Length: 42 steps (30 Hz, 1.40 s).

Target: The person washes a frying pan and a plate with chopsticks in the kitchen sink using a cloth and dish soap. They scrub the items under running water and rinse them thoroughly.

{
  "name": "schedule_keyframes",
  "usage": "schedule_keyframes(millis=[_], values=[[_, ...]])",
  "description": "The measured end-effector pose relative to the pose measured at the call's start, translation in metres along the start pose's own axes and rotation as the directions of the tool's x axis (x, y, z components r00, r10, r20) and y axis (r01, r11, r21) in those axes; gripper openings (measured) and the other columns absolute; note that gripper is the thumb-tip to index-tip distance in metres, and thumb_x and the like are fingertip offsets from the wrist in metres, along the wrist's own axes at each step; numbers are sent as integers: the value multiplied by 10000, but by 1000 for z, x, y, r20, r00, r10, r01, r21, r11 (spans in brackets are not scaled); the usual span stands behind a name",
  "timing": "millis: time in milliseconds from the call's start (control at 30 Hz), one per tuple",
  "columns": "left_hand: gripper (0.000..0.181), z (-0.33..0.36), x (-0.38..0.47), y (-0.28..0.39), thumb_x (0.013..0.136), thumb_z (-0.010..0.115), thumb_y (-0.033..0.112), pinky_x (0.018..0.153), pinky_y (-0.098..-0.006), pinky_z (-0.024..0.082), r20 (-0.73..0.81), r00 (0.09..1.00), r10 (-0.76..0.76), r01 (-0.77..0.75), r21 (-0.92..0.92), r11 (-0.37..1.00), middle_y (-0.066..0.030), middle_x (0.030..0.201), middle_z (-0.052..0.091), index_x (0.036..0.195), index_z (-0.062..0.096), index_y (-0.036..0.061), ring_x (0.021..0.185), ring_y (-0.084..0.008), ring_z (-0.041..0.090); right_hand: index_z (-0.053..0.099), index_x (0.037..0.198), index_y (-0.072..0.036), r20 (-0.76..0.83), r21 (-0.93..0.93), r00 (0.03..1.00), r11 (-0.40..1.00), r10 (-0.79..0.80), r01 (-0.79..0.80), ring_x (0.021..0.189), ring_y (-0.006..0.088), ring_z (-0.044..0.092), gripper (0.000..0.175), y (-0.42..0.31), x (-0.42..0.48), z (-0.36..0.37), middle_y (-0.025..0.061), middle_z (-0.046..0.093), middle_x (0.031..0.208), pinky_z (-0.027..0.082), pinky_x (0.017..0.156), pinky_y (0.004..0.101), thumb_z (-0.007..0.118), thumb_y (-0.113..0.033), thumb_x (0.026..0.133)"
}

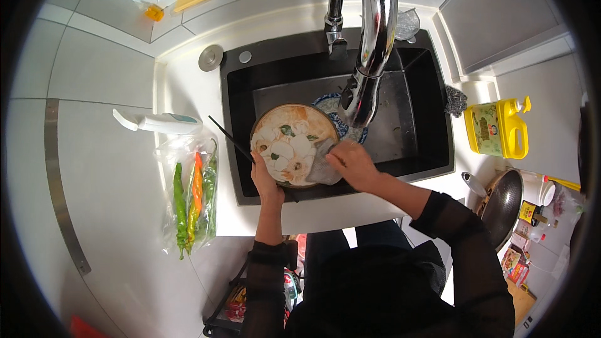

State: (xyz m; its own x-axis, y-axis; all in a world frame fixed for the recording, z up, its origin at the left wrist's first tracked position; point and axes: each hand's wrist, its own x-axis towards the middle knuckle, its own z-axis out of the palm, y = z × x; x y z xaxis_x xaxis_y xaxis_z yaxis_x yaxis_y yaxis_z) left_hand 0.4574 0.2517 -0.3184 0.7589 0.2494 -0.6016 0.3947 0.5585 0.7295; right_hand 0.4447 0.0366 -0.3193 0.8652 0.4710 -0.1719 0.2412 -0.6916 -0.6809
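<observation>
A round, flower-patterned board or plate [282, 149] with a brown rim is tilted over the front left of the black sink [229, 150]. My left hand [266, 180] grips its lower left edge. From beside that hand a thin black rod [230, 137] sticks out to the upper left; whether it is part of the round piece I cannot tell. A grey cloth [325, 164] lies against the right side of the patterned face, bunched in my right hand [353, 165]. Partly hidden behind them, a blue-and-white patterned dish [357, 135] rests in the basin.
A chrome faucet [375, 33] arches over the sink. Left on the counter are a bag of green and orange peppers [196, 192] and a white-handled tool [162, 122]. To the right stand a steel-wool scrubber [455, 101], a yellow pump jug [498, 129] and a frying pan [503, 206].
</observation>
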Motion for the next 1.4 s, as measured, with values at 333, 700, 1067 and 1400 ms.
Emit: schedule_keyframes(millis=[333, 700, 1067, 1400], values=[[530, 15, -5, 7, 969, 447, 396, 865, -336, 493, 192, 981, 12, -24, 59, 998, -128, 1179, 555, 1277, 411, -33, 1043, -212, 574, 332, 1388, -52, -172, 166, 950, 959, 260, -232, 1288, 315, 350, 693, 89, 92, 14, 153, 384, 1401, 272, 1054, 390, 662, -189, 795], [401, 48, 5, -17, 977, 474, 294, 820, -298, 471, -15, 947, 322, -320, 54, 946, -92, 1106, 571, 1201, 498, -37, 963, -157, 557, 462, 1246, 34, -132, 914, 387, 264, 912, -309, 1008, 239, 562, 391, 20, 67, 66, 149, 573, 1145, 447, 858, 361, 497, -183, 922], [382, 49, 7, -6, 968, 484, 273, 791, -282, 484, -23, 967, 255, -255, -33, 966, -89, 1071, 598, 1182, 510, -43, 913, -153, 584, 461, 1229, 60, -41, 981, 425, 117, 904, -155, 949, 252, 585, 467, -8, 71, 39, 141, 591, 1091, 455, 875, 350, 627, -177, 863], [390, 55, 0, -9, 859, 575, 119, 808, -274, 464, 39, 960, 276, -279, 72, 958, -102, 1106, 577, 1197, 475, -46, 945, -166, 571, 483, 1143, 47, 78, 969, 503, -185, 861, 167, 911, 252, 585, 298, -4, 65, 69, 172, 541, 1101, 499, 717, 400, 509, -7, 851]])
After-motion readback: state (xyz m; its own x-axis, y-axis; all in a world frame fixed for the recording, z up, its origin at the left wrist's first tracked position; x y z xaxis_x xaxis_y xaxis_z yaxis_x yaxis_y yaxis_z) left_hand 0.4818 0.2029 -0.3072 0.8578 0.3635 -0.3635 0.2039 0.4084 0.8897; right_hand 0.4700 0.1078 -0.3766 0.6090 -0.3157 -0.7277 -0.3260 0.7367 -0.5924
